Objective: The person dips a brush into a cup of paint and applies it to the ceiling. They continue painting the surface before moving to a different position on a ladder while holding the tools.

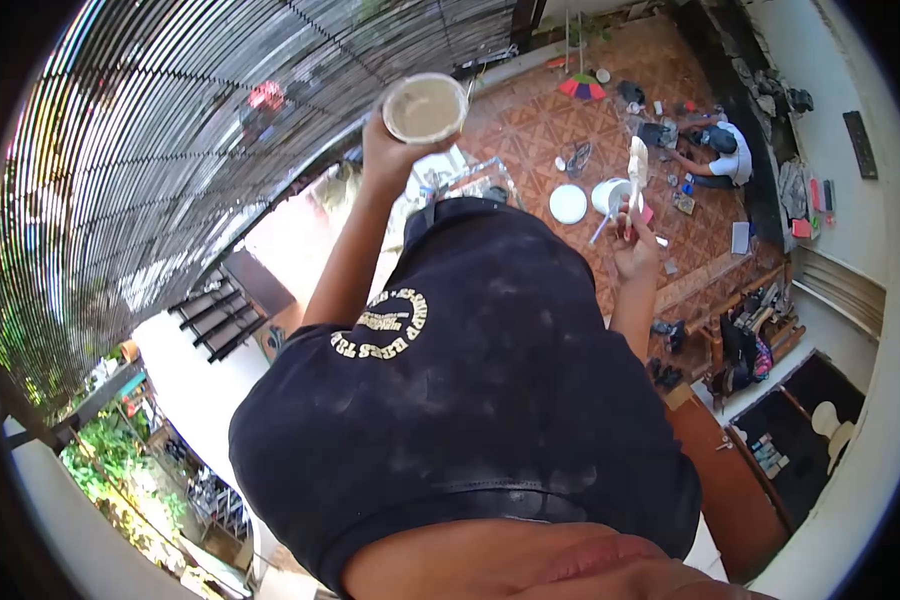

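My left hand (398, 158) is raised at the upper middle, its fingers wrapped around a round tub (425, 108). Pale beige paste covers the inside of the tub. To the right, my right hand (634, 255) is closed on the handle of what looks like a paintbrush (638, 162), held upright with a pale, coated head. The two hands are well apart, and the brush does not touch the tub. Far below the brush, a white bucket (610, 192) and a round white lid (568, 204) stand on the tiled floor.
A co-worker (727, 152) sits low on the tiled floor (530, 125) among scattered tools and containers. A slatted blind (170, 150) runs along the left. A wooden rack (755, 340) with bags and a brown door (735, 480) are at lower right.
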Available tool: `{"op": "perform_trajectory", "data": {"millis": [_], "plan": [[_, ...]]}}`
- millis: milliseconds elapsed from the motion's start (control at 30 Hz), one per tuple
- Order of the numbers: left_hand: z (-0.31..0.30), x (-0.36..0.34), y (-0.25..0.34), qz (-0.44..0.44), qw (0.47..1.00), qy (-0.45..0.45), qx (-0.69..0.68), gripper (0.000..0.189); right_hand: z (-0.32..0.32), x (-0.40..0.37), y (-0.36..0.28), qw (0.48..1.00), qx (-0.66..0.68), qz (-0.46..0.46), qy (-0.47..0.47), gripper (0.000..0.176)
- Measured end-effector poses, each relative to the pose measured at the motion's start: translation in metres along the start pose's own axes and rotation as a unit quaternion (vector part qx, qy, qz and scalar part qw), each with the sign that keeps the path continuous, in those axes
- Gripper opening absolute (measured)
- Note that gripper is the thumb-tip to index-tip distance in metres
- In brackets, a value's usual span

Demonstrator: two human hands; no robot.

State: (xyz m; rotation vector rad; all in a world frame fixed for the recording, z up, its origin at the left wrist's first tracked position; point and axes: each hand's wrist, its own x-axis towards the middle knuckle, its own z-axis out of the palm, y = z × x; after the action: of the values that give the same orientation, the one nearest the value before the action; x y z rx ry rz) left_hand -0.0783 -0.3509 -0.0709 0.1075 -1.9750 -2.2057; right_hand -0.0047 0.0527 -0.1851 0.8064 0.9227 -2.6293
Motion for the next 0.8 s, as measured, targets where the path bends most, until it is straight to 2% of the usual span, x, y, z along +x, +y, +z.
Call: {"op": "perform_trajectory", "data": {"millis": [33, 133, 167, 333, 433, 467, 500, 533, 567, 600, 667, 700, 767, 800], "plan": [[-0.010, 0.000, -0.003, -0.005, 1.000, 0.003, -0.002, 0.071, -0.001, 0.004, 0.004, 1.000, -0.006, 0.012, 0.007, 0.031], [-0.030, -0.004, 0.000, 0.013, 0.999, 0.049, 0.001, 0.070, 0.005, 0.019, 0.011, 0.984, -0.146, 0.101, 0.008, 0.023], [-0.034, -0.007, 0.002, 0.023, 0.997, 0.079, -0.015, 0.068, 0.013, 0.022, 0.015, 0.977, -0.183, 0.102, 0.038, 0.019], [-0.063, -0.021, 0.012, 0.048, 0.987, 0.150, 0.005, 0.062, 0.041, 0.043, 0.024, 0.941, -0.307, 0.131, 0.057, 0.018], [-0.079, -0.033, 0.012, 0.060, 0.978, 0.201, -0.003, 0.058, 0.057, 0.060, 0.040, 0.809, -0.588, -0.020, -0.002, 0.026], [-0.084, -0.037, 0.013, 0.058, 0.976, 0.210, 0.000, 0.058, 0.062, 0.064, 0.047, 0.806, -0.591, -0.014, -0.009, 0.026], [-0.089, -0.042, 0.015, 0.067, 0.973, 0.220, 0.009, 0.058, 0.070, 0.068, 0.053, 0.764, -0.637, -0.075, -0.063, 0.028], [-0.094, -0.047, 0.016, 0.077, 0.969, 0.233, 0.018, 0.057, 0.088, 0.067, 0.057, 0.714, -0.676, -0.135, -0.120, 0.029], [-0.103, -0.052, 0.015, 0.071, 0.968, 0.239, 0.016, 0.059, 0.107, 0.067, 0.063, 0.630, -0.732, -0.209, -0.154, 0.029], [-0.112, -0.057, 0.012, 0.070, 0.963, 0.259, 0.019, 0.059, 0.132, 0.065, 0.069, 0.623, -0.735, -0.203, -0.172, 0.029], [-0.130, -0.070, 0.013, 0.100, 0.943, 0.318, -0.001, 0.059, 0.178, 0.063, 0.086, 0.550, -0.759, -0.241, -0.252, 0.028], [-0.136, -0.079, 0.021, 0.107, 0.941, 0.320, -0.012, 0.057, 0.197, 0.064, 0.095, 0.542, -0.760, -0.233, -0.272, 0.028], [-0.150, -0.099, 0.036, 0.137, 0.923, 0.358, 0.008, 0.056, 0.235, 0.066, 0.113, 0.481, -0.771, -0.235, -0.345, 0.026], [-0.158, -0.111, 0.042, 0.147, 0.917, 0.371, 0.025, 0.056, 0.256, 0.061, 0.120, 0.473, -0.769, -0.231, -0.362, 0.026]]}}
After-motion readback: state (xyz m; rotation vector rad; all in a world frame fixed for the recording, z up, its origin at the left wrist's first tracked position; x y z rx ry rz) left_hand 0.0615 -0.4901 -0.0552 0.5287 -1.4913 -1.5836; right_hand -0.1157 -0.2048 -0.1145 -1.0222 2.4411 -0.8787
